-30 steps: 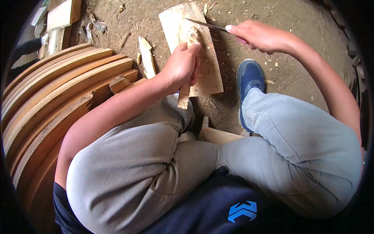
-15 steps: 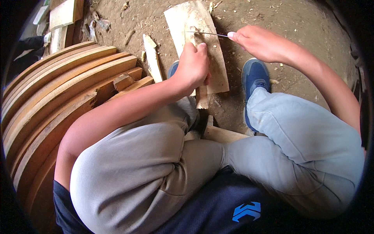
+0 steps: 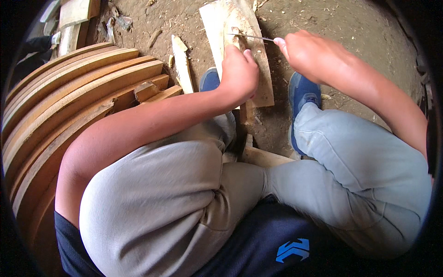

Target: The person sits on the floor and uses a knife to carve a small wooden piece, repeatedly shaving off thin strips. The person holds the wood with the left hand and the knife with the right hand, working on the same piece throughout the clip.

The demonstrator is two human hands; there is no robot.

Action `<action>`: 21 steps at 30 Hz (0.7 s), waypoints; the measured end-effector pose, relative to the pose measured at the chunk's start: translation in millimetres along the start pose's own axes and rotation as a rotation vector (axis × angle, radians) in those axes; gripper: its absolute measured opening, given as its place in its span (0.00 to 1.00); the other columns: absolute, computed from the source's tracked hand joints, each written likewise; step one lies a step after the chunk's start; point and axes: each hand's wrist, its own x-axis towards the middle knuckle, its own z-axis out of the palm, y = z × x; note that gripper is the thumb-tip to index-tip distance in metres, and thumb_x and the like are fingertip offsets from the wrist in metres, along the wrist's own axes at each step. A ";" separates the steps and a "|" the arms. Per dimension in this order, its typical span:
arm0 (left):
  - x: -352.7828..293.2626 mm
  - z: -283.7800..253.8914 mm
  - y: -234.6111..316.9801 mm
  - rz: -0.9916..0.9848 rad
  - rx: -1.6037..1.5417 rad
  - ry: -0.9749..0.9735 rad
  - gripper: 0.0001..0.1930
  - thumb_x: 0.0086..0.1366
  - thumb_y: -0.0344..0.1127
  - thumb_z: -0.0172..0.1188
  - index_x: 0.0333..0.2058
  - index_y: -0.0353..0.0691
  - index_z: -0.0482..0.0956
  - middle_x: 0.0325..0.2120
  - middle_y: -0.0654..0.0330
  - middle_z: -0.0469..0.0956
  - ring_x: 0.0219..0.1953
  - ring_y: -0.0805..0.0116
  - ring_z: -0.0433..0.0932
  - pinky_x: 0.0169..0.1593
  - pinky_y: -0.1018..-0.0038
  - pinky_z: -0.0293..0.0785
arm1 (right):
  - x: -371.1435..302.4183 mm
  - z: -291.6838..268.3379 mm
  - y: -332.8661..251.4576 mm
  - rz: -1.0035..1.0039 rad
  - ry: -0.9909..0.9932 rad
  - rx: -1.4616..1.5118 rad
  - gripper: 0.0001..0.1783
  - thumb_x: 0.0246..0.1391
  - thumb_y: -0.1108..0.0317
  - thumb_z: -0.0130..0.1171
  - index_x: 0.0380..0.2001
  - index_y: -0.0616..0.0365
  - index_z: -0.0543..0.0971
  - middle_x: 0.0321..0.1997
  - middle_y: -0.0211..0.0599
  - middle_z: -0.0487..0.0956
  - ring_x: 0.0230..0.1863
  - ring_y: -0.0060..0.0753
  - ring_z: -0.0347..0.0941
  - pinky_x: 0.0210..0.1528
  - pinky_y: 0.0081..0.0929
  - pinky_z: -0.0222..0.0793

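Note:
My left hand (image 3: 241, 74) is closed around a narrow piece of wood (image 3: 247, 113), whose ends show above and below the fist. This piece is held over a wide pale board (image 3: 264, 85) lying on the ground between my feet. In my right hand (image 3: 307, 53) is a knife with a thin blade (image 3: 256, 36), seen almost edge-on; its handle is hidden in my grip. The blade points left, and its tip lies at the far end of the narrow wood, just beyond my left fist. Whether it cuts into the wood cannot be told.
Long sawn planks (image 3: 83, 87) are stacked on the left, with a small wood block (image 3: 146, 91) on them. A split wood offcut (image 3: 182, 64) lies beside the board. My blue shoes (image 3: 304, 94) flank the board. Chips litter the dirt floor (image 3: 341, 27). More timber (image 3: 74, 14) stands far left.
My left fist has shifted a little right and down with the narrow wood. My right hand and the knife have moved slightly right, the blade still across the wood's far end.

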 end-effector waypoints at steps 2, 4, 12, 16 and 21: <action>4.5 3.2 -8.8 0.010 0.018 0.040 0.14 0.72 0.36 0.45 0.39 0.26 0.62 0.28 0.35 0.76 0.24 0.43 0.80 0.26 0.55 0.77 | -0.7 3.8 1.6 -0.131 0.101 -0.078 0.30 0.70 0.52 0.37 0.29 0.66 0.79 0.32 0.61 0.79 0.37 0.62 0.78 0.41 0.51 0.74; 10.8 0.6 -23.3 0.033 0.069 0.105 0.14 0.73 0.38 0.44 0.39 0.27 0.61 0.26 0.39 0.75 0.22 0.46 0.79 0.26 0.56 0.76 | 7.7 10.7 -4.5 -0.209 0.171 -0.136 0.28 0.69 0.53 0.39 0.28 0.65 0.79 0.30 0.59 0.80 0.36 0.59 0.79 0.38 0.49 0.75; 12.7 4.5 -20.9 0.084 0.065 0.110 0.14 0.71 0.35 0.46 0.41 0.24 0.64 0.31 0.30 0.76 0.36 0.35 0.79 0.42 0.50 0.76 | 5.3 15.6 -15.5 -0.067 0.188 -0.366 0.18 0.66 0.64 0.44 0.33 0.60 0.83 0.34 0.50 0.84 0.36 0.45 0.84 0.34 0.38 0.80; 9.6 1.8 -15.2 0.009 0.003 0.041 0.16 0.72 0.38 0.45 0.40 0.25 0.63 0.29 0.35 0.77 0.29 0.42 0.80 0.32 0.54 0.78 | 2.1 8.2 -16.8 -0.102 0.223 -0.374 0.17 0.65 0.64 0.46 0.33 0.61 0.83 0.34 0.50 0.84 0.36 0.44 0.84 0.33 0.37 0.80; 1.8 -7.0 -14.9 -0.027 -0.120 -0.021 0.17 0.75 0.44 0.42 0.37 0.33 0.58 0.23 0.52 0.68 0.14 0.62 0.72 0.17 0.62 0.72 | 8.0 -11.4 -15.3 -0.075 0.043 -0.113 0.21 0.66 0.61 0.44 0.34 0.65 0.82 0.37 0.55 0.82 0.40 0.54 0.81 0.42 0.45 0.78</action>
